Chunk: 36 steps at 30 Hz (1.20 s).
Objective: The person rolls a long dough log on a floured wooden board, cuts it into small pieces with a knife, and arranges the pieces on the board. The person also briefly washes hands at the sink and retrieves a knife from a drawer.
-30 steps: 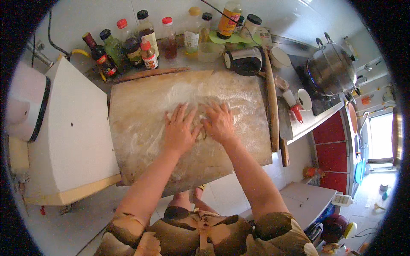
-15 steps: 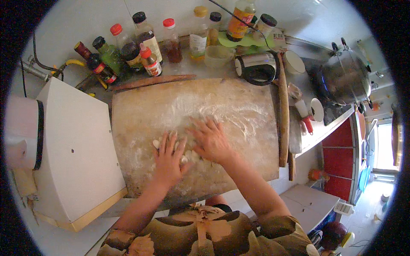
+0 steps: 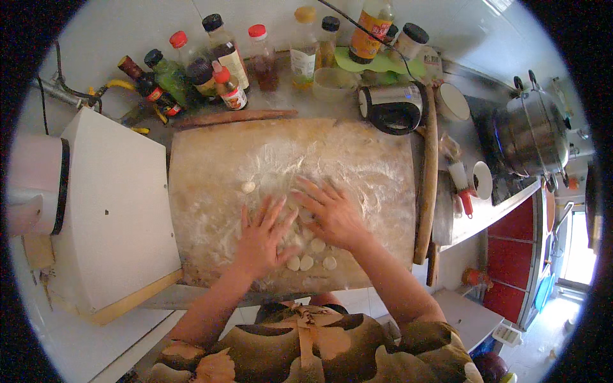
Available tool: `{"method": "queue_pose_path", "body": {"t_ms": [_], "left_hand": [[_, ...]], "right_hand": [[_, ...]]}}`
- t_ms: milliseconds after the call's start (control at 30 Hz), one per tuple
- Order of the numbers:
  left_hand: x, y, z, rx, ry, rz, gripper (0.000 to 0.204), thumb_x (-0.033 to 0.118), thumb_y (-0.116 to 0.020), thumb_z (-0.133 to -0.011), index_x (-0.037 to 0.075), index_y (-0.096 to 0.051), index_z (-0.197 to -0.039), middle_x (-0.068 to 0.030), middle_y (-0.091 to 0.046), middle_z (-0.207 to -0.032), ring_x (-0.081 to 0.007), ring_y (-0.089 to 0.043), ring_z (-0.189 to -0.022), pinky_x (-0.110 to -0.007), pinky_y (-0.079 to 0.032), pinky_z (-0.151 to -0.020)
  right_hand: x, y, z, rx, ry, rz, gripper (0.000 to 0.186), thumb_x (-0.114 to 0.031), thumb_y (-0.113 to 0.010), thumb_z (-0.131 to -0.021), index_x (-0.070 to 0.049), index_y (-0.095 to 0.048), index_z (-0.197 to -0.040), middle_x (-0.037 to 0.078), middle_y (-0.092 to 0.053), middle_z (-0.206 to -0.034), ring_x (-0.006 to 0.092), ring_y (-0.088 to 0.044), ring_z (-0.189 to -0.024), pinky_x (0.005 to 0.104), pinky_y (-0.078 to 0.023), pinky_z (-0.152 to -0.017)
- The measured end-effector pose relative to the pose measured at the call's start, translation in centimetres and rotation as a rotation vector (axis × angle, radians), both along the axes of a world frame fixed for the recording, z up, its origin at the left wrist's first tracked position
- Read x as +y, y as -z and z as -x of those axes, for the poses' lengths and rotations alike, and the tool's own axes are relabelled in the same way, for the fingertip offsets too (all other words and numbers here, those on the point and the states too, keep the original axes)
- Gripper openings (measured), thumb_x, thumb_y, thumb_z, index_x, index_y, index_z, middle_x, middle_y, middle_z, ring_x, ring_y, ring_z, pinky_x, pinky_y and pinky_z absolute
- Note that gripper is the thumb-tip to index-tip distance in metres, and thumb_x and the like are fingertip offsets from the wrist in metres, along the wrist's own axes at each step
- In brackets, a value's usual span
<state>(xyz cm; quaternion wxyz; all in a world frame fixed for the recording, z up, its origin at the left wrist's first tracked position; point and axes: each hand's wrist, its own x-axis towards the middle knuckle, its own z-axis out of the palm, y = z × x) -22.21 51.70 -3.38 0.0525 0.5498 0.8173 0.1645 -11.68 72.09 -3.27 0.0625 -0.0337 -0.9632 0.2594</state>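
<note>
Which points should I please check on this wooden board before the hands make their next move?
1. Board surface dusted: ok, white powder streaks the wooden board.
2. Grip free: ok, the left hand and right hand are open, fingers spread.
3. Dough pieces gathered together: not ok, one pale piece lies apart, beyond the left fingertips.
4. Nothing under the palms: cannot tell, the hands hide it.
5. Long wooden rod away from the hands: ok, it lies along the board's right side.
</note>
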Motion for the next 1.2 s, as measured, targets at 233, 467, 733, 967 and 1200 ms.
{"method": "queue_pose_path", "body": {"t_ms": [233, 467, 733, 967, 1200], "left_hand": [[4.0, 0.4, 2.3, 0.071, -0.188, -0.064, 0.070, 0.045, -0.060, -0.088, 0.011, -0.039, -0.146, -0.0147, -0.035, -0.152, -0.0380, -0.030, -0.141, -0.066, -0.020, -0.110], [0.5, 4.1, 4.2, -0.185, -0.253, -0.334, 0.058, 0.029, -0.059, -0.091, 0.009, -0.043, -0.143, -0.0151, -0.053, -0.137, -0.0368, -0.047, -0.129, -0.061, -0.024, -0.110], [-1.7, -1.2, -4.1, -0.080, -0.098, 0.027, 0.079, 0.053, -0.066, -0.080, 0.014, -0.043, -0.144, -0.0132, -0.029, -0.155, -0.0403, -0.023, -0.144, -0.069, -0.016, -0.109], [0.0, 1.0, 0.7, 0.047, -0.146, -0.050, 0.071, 0.047, -0.062, -0.084, 0.014, -0.043, -0.145, -0.0078, -0.029, -0.156, -0.0320, -0.025, -0.145, -0.068, -0.013, -0.111], [-0.8, 0.7, -3.3, 0.110, -0.091, 0.089, 0.066, 0.036, -0.061, -0.087, 0.012, -0.042, -0.145, -0.0056, -0.033, -0.154, -0.0325, -0.026, -0.145, -0.064, -0.015, -0.113]], "right_hand": [[4.5, 2.2, 0.5, 0.028, 0.430, -0.096, 0.064, -0.026, -0.070, -0.082, -0.012, -0.048, -0.140, 0.013, -0.039, -0.151, 0.0349, -0.037, -0.138, 0.0500, -0.025, -0.115], [-1.3, 1.8, 4.4, 0.052, -0.101, 0.022, 0.054, -0.015, -0.066, -0.078, -0.010, -0.056, -0.130, 0.012, -0.050, -0.141, 0.0327, -0.045, -0.131, 0.0493, -0.033, -0.110], [-3.3, -0.9, -6.4, -0.181, -0.019, -0.071, 0.091, -0.033, -0.079, -0.071, -0.018, -0.034, -0.149, 0.013, -0.023, -0.158, 0.0364, -0.028, -0.142, 0.0553, -0.023, -0.115], [-0.9, -1.4, -2.5, -0.131, 0.142, -0.081, 0.080, -0.028, -0.077, -0.072, -0.017, -0.043, -0.144, 0.009, -0.029, -0.156, 0.0359, -0.030, -0.141, 0.0525, -0.026, -0.114], [-3.8, 0.6, -4.1, -0.114, 0.004, -0.063, 0.077, -0.027, -0.073, -0.075, -0.020, -0.041, -0.145, 0.007, -0.026, -0.158, 0.0370, -0.029, -0.142, 0.0579, -0.028, -0.111]]}}
